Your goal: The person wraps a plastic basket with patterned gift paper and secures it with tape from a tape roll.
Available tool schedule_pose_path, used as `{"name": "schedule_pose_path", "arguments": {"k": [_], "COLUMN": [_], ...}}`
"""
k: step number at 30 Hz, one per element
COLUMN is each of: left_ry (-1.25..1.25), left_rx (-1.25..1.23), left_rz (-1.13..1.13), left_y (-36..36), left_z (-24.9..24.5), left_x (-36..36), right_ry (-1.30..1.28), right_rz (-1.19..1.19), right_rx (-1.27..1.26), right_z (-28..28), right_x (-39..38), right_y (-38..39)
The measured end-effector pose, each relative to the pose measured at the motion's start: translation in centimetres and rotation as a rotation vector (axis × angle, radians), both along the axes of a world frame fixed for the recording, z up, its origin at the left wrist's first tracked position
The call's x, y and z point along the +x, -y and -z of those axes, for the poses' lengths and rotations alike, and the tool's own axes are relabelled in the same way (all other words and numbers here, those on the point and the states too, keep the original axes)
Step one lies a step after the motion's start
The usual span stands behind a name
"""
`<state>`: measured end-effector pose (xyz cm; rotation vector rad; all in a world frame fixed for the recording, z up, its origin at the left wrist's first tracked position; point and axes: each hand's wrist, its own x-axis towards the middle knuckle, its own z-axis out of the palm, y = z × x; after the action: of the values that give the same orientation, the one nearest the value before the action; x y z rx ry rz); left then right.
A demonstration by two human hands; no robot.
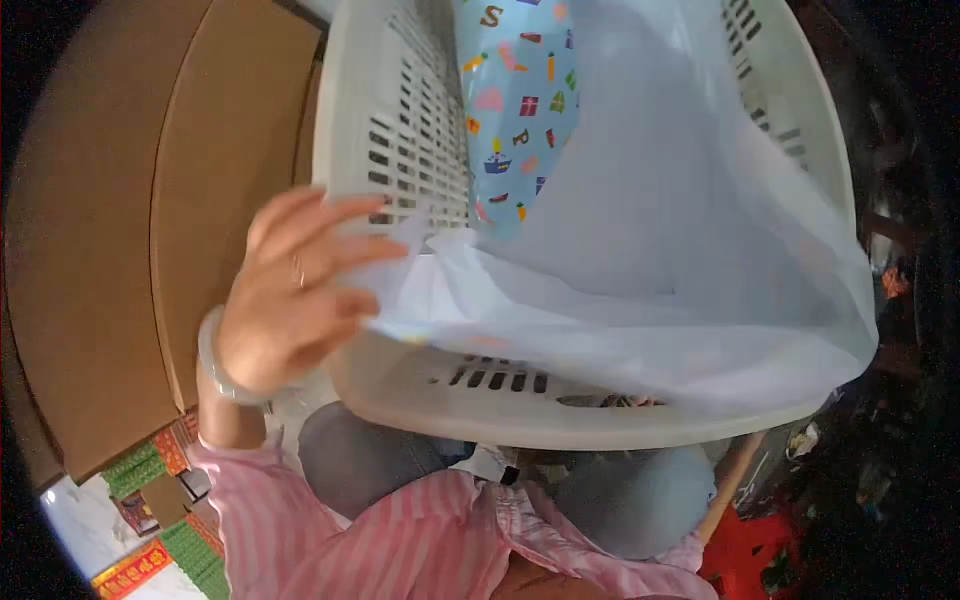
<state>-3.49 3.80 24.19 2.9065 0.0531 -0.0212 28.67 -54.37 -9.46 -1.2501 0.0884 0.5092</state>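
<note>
A white plastic laundry-style basket [400,400] with slotted walls stands in front of me, above my knees. It is lined with a thin sheet [640,180], whitish on one face. A light-blue part of the lining [525,95] carries printed cupcakes, gifts, carrots and letters. The sheet drapes over the near rim and the right corner. My left hand [290,290] is at the basket's near left corner, fingers spread and blurred, against the loose edge of the sheet; a firm grip does not show. My right forearm passes behind the basket, which hides the right hand.
Large brown cardboard boxes [110,220] stand along the left. Green and red patterned packets [195,555] lie on a pale floor at lower left. A red object [745,550] is at lower right. Dark, cluttered surroundings with scraps [803,440] lie to the right.
</note>
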Motion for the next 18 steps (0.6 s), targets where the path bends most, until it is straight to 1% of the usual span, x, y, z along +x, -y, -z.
{"name": "schedule_pose_path", "arguments": {"k": [1, 2, 3, 5, 7, 9, 10, 12, 13, 14, 16, 18], "left_ry": [0.009, 0.021, 0.023, 0.025, 0.041, 0.074, 0.083, 0.235, 0.301, 0.333, 0.34, 0.356], "left_rx": [-0.027, -0.052, -0.053, -0.127, -0.166, -0.197, -0.2, -0.116, -0.106, -0.129, -0.135, -0.106], "left_rz": [0.0, 0.001, -0.01, 0.05, 0.054, 0.077, 0.075, 0.092, 0.047, 0.063, -0.08, -0.224], "left_y": [-0.6, -1.1, -1.5, -2.0, -2.0, -1.6, -1.4, -0.9, -0.5, -0.4, -0.7, -0.7], "left_z": [-0.2, -0.2, 0.2, 1.1, 1.8, 2.0, 2.1, 2.7, 3.4, 3.4, 4.3, 4.2], "left_x": [1.0, 1.7, 2.1, 2.7, 2.9, 3.1, 3.0, 2.7, 2.6, 2.2, 1.3, 0.4], "right_ry": [0.006, 0.064, 0.228, 0.537, 0.9, 1.229, 1.381, 1.542, 1.575, 1.605, 1.621, 1.599], "right_rz": [0.003, -0.009, 0.041, 0.184, 0.05, -0.012, -0.068, -0.202, -0.257, -0.278, -0.249, -0.232], "right_rx": [0.109, 0.164, 0.081, -0.133, -0.216, -0.485, -0.591, -0.635, -0.611, -0.566, -0.456, -0.382], "right_z": [-1.7, -3.6, -7.1, -14.0, -20.3, -23.8, -25.0, -25.0, -24.3, -23.4, -22.3, -22.6], "right_x": [0.8, 1.3, 0.5, -1.0, -2.8, -4.5, -5.2, -6.9, -7.7, -8.6, -9.5, -9.9], "right_y": [0.5, 0.3, -1.4, -4.8, -7.4, -9.9, -11.3, -15.4, -17.9, -20.0, -22.2, -23.5]}}
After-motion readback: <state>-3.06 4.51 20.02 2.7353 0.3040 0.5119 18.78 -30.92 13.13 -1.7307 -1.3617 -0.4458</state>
